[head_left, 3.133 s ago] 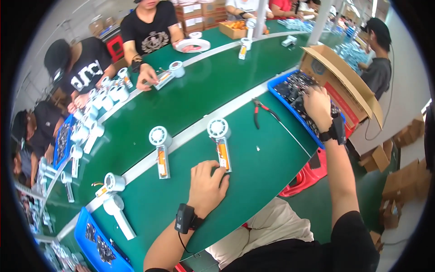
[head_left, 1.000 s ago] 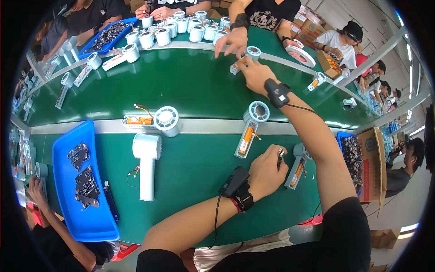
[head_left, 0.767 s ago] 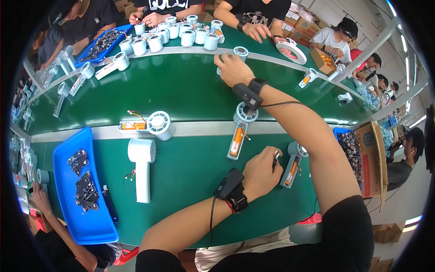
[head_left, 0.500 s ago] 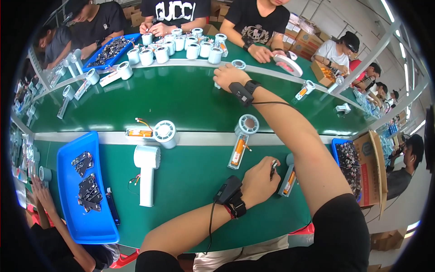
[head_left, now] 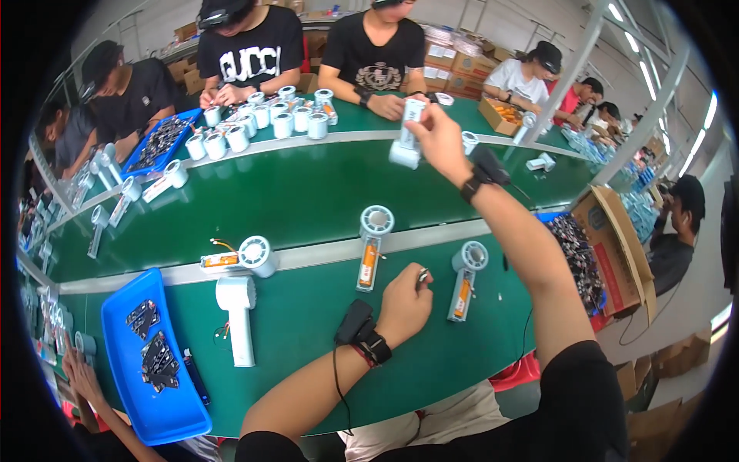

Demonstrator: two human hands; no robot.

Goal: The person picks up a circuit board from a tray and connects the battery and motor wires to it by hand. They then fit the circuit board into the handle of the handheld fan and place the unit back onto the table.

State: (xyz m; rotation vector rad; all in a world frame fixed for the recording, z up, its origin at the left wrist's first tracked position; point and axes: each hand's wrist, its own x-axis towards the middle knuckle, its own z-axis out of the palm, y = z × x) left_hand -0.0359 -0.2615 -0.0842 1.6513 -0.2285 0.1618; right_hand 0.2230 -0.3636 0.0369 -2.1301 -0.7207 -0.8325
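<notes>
My right hand is raised over the green belt, its fingers closed on a pale handheld fan with its handle up. My left hand is above the near table, fingers pinched on a small dark piece with a shiny part; its kind is unclear. Just beyond that hand lies an opened fan showing an orange battery in its handle. Another opened fan rests to its right. On the left are a third opened fan with loose wires and a fan lying with its smooth side up.
A blue tray with dark circuit boards stands at the left. At the right are a blue bin of wired parts and a cardboard box. A metal rail divides table from belt. Co-workers sit across, near several white fan housings.
My right hand has lifted a fan off the far side of the belt and moved to the right with it. My left hand keeps its pinch. The whole view has shifted.
</notes>
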